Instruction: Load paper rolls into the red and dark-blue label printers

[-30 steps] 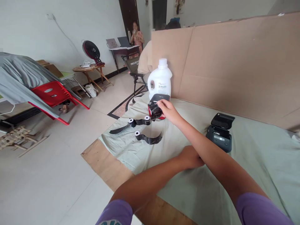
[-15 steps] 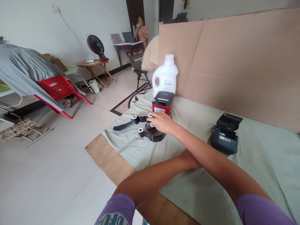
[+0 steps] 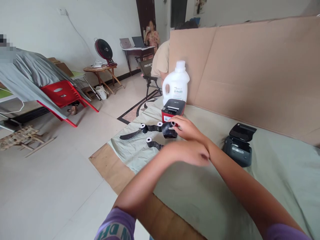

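Note:
My right hand (image 3: 186, 128) pinches a roll of black ribbon (image 3: 168, 130) in front of the red and black receipt printer (image 3: 173, 109). Beside it on the cloth, loose black strips run between white-cored rolls; one roll (image 3: 143, 128) is at the left and another (image 3: 149, 142) sits nearer me. My left hand (image 3: 191, 153) is smeared by motion just below my right wrist, its fingers unclear, and it covers part of the nearer strip. To the right stands a small dark label printer (image 3: 237, 150) with its lid raised.
A white detergent jug (image 3: 176, 83) stands behind the receipt printer, close to an upright cardboard sheet (image 3: 245, 73). Pale green cloth (image 3: 280, 173) covers the wooden board (image 3: 117, 166). Beyond are a red chair (image 3: 62, 95), a fan (image 3: 103, 49) and people.
My left hand has come out from under my right forearm and swung left. My right hand has shifted slightly right, and the black roll now shows in its fingers.

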`<state>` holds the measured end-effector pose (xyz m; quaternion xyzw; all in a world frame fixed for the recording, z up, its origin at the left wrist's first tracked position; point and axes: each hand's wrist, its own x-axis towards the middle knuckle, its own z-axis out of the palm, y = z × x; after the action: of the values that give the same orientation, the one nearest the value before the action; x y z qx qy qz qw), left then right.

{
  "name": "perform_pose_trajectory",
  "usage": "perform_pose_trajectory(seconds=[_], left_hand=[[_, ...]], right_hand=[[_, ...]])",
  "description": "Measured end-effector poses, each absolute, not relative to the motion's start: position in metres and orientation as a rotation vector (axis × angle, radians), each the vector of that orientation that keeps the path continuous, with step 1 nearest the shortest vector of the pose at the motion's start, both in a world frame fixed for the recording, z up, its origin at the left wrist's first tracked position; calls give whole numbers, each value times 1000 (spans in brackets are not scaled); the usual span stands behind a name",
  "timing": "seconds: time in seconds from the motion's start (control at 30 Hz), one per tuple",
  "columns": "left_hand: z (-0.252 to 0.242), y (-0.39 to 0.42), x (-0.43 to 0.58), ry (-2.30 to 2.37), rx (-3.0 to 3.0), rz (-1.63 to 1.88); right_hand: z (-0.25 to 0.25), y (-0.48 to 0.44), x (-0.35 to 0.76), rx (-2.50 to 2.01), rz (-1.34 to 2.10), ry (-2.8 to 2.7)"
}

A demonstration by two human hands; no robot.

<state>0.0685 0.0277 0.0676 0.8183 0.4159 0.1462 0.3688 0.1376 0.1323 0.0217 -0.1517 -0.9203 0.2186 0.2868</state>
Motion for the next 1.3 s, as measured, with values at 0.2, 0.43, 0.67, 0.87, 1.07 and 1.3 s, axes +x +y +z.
perform_pose_trajectory(seconds=[0.2,0.43,0.67,0.87,1.07,1.3], left_hand=[[97,32,-59,1702,1833,1158],[70,47,-62,1423,1798,980],[66,54,-51,1452,1871,922],[70,49,-47,1425,1928,907],[68,49,-48,1348,1826,817],[68,38,-101,1730,1757,955]], right_hand=[[21,116,154,-633,773,-2074],[19,112,155,-694,995,-1855],[16,109,154,-686,1157,-1749],[17,112,155,-689,1169,-1774],[22,110,156,-647,929,-2000],[25,118,112,-536,379,-2569]])
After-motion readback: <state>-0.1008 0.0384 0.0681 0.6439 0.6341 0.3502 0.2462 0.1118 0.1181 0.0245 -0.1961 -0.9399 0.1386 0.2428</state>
